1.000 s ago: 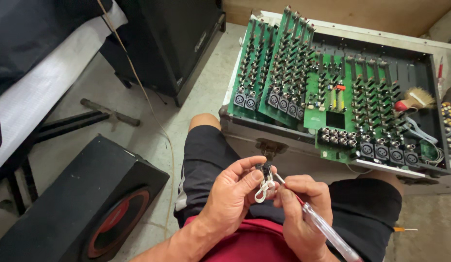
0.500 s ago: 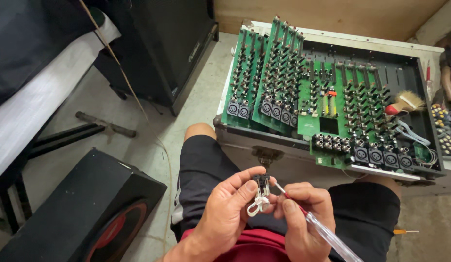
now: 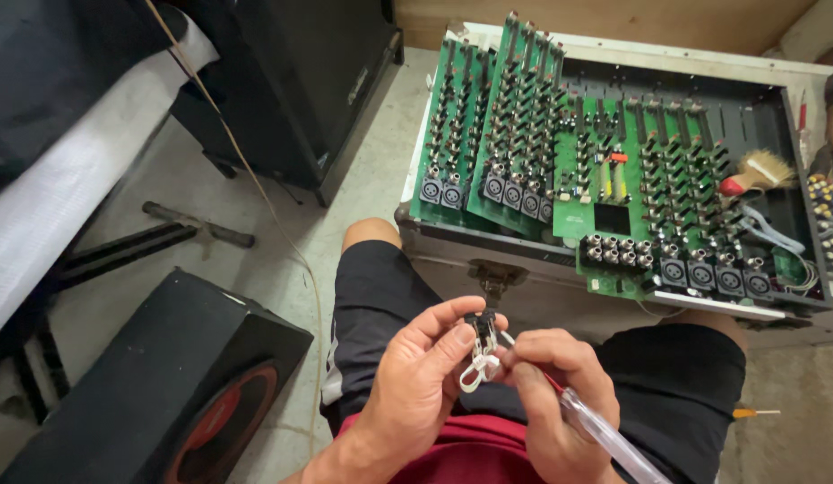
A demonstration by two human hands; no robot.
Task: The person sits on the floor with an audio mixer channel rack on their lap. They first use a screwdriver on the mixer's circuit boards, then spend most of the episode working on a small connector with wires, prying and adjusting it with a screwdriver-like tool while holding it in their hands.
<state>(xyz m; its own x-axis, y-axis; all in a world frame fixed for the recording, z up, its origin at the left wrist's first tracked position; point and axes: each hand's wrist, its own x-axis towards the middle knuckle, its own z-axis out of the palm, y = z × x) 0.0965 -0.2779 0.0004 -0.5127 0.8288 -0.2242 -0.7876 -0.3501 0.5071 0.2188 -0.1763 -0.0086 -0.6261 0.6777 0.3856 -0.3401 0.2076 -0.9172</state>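
Since the earlier frames our view has shifted a little, so the open mixer case (image 3: 613, 54) sits slightly higher and more to the left, while both hands have stayed together over our lap. We go from the biggest thing down. That metal case lies on the floor right in front of our knees, and it is packed with upright green circuit boards (image 3: 515, 116) set in rows with dark sockets along their near edges. On the floor to our left lies a black speaker box (image 3: 156, 394) with a red ring around its cone. A black cabinet (image 3: 300, 81) stands behind it, well apart from us. At the right end of the case rests a small brush (image 3: 761, 170) with pale bristles. Our left hand (image 3: 416, 394) pinches a small black connector (image 3: 482, 330) between thumb and fingertips, with a loop of white wire (image 3: 474, 369) hanging just under it. Our right hand (image 3: 551, 394) is closed around a screwdriver with a clear handle (image 3: 604, 439), and its tip meets the connector.
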